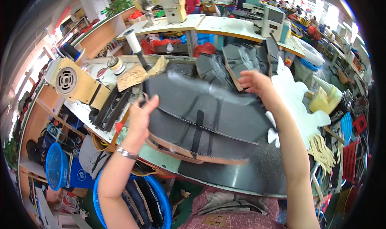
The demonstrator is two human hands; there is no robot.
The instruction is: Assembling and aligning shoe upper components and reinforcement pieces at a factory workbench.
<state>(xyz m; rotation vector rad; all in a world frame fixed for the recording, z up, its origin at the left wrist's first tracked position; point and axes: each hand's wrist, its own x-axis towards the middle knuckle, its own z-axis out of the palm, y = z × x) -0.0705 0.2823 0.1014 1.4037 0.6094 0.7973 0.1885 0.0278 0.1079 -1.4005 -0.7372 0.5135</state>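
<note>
Our desk (161, 158) carries a stack of dark leather pieces (193, 142) with zigzag edges. Above it we hold a large dark leather sheet (209, 104), lifted and blurred. Our left hand (140, 115) pinches its left edge; our right hand (257, 84) grips its upper right edge.

This is a sewing factory, likely for shoe or leather goods. Industrial sewing machines (167, 4) stand on long workbenches (209, 24) that run in rows far into the hall, where other people sit at work. Stacks of cut dark pieces (209, 108) cover the near bench, beside a thread cone (132, 41), a motor housing (72, 82) and blue baskets (56, 166) on the floor.
</note>
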